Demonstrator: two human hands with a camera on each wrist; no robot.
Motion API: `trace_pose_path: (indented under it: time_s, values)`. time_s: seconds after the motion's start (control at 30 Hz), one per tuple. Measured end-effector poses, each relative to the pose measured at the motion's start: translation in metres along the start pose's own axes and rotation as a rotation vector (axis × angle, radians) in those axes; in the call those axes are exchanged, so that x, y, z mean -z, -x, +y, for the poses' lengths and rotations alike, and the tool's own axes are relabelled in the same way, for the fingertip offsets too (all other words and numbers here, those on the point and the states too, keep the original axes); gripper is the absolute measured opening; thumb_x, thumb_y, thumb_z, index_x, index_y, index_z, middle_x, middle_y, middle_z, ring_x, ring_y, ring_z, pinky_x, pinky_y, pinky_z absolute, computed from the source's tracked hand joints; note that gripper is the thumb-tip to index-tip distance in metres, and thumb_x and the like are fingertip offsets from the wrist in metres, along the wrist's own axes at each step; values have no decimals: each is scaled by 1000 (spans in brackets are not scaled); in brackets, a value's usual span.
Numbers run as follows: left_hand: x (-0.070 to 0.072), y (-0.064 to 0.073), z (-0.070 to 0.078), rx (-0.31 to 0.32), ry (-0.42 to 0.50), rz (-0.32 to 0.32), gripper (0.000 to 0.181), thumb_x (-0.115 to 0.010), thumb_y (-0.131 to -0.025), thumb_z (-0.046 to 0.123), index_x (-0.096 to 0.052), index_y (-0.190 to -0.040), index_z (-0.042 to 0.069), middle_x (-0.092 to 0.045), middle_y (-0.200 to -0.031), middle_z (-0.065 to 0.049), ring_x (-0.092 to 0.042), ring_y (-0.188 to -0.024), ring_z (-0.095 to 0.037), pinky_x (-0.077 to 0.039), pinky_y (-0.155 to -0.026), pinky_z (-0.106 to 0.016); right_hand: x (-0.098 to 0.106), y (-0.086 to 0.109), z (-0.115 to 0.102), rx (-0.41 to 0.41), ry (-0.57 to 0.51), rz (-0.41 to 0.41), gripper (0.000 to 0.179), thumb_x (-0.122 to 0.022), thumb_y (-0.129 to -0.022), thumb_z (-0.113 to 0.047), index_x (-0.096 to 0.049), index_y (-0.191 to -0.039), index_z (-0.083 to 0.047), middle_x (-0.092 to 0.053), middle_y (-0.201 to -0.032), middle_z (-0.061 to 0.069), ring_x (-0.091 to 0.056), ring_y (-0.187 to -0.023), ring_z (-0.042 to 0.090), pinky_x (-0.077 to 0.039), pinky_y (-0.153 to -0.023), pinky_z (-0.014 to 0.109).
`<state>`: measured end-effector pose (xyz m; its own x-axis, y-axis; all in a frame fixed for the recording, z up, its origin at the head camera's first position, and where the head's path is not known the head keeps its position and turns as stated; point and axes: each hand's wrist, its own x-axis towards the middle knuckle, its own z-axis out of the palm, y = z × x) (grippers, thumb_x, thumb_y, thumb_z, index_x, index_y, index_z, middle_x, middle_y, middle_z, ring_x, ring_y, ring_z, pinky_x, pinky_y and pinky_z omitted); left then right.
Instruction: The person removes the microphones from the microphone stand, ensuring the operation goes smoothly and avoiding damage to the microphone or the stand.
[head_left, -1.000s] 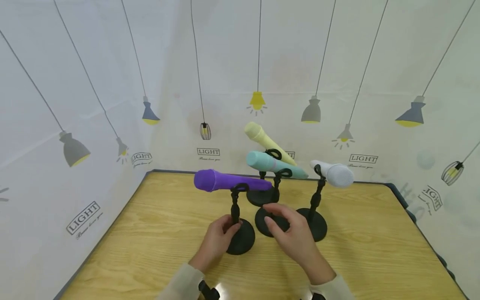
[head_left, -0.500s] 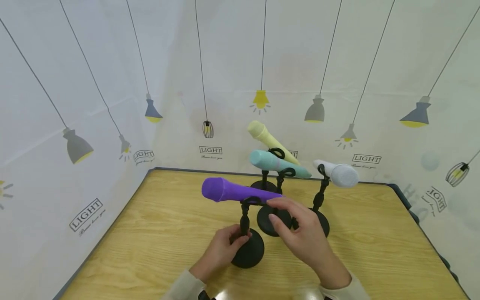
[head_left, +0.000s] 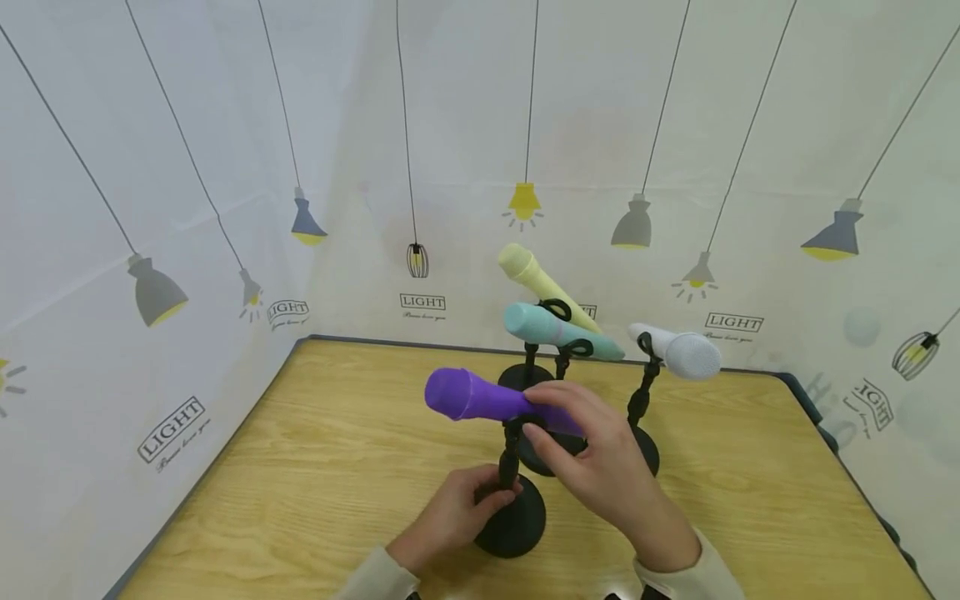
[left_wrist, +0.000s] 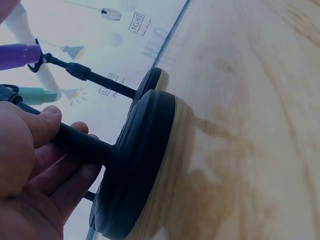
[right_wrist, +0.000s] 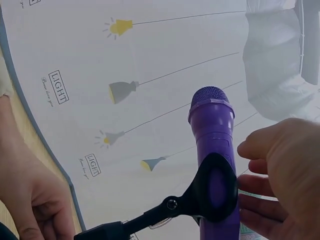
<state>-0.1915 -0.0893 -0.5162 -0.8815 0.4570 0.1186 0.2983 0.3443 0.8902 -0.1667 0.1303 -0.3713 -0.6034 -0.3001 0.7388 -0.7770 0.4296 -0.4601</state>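
Head view: purple microphone (head_left: 480, 398) mid-group, in the black loop clip (right_wrist: 216, 187) of a black stand (head_left: 517, 527); its head points to 9 o'clock, tail to 4. Left hand (head_left: 463, 515) at its 6 o'clock, low on the stand: thumb and curled fingers pinch the upright just above the round base, plain in the left wrist view. Right hand (head_left: 609, 460) at 4 o'clock: fingers curved about the purple handle, thumb and index spread apart. Right wrist view shows a gap by the topmost digit; cannot tell whether the others touch.

Neighbours, clocked from purple: yellow microphone (head_left: 551, 287) at 1, mint microphone (head_left: 564, 331) at 2, white microphone (head_left: 686, 353) nearly 3. All on black stands, wood-grain table (head_left: 300, 483).

Writing: lamp-print backdrop (head_left: 465, 108) repeats boxed "LIGHT" in capitals. One label (head_left: 422, 302) at 11 o'clock, a larger one at 9; another, behind the yellow handle, shows only its end. Script line beneath too small to read surely. Far 3 o'clock: faint grey lettering (head_left: 819, 392), an H, rest unclear.
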Motion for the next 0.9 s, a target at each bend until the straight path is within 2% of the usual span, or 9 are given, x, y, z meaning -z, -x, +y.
trace_pose_path:
  time_s: [0.13, 0.23, 0.43, 0.63, 0.9]
  values:
    - [-1, 0, 0, -24, 2, -21, 17, -66, -109, 14, -78, -120, 12, -81, -118, -2, -75, -114, -11, -59, -101, -24, -4, -6, -2, -14, 14, -39, 40, -86, -90, -4, -72, -128, -10, -75, -130, 6, -74, -117, 24, -62, -101, 38]
    - [-3, 0, 0, -45, -3, -19, 16, -65, -109, 13, -78, -119, 12, -81, -117, -3, -75, -114, -12, -59, -100, -24, -9, -13, -4, -15, 10, -71, 42, -86, -91, -6, -71, -130, -8, -75, -130, 8, -74, -116, 24, -65, -96, 45]
    - [-8, -1, -2, -62, 10, 0, 15, -66, -109, 16, -77, -118, 11, -82, -117, -4, -75, -114, -14, -59, -101, -26, -17, -19, -5, -4, 67, -115, 48, -89, -89, -7, -70, -133, -3, -75, -131, 11, -74, -117, 27, -65, -95, 47]
    - [-13, 1, -5, -90, 14, 53, 11, -68, -107, 18, -77, -112, 14, -82, -113, -3, -75, -111, -11, -60, -99, -27, -22, -17, -7, 10, 94, -91, 47, -90, -88, -6, -71, -131, -2, -75, -130, 13, -74, -118, 29, -66, -95, 46]
    - [-18, 0, -5, -113, 20, 120, 6, -72, -103, 12, -78, -104, 8, -83, -104, -7, -76, -102, -10, -61, -90, -24, -25, -20, -10, 43, 84, -78, 44, -90, -87, -3, -74, -128, -2, -76, -126, 11, -75, -114, 27, -67, -92, 44]
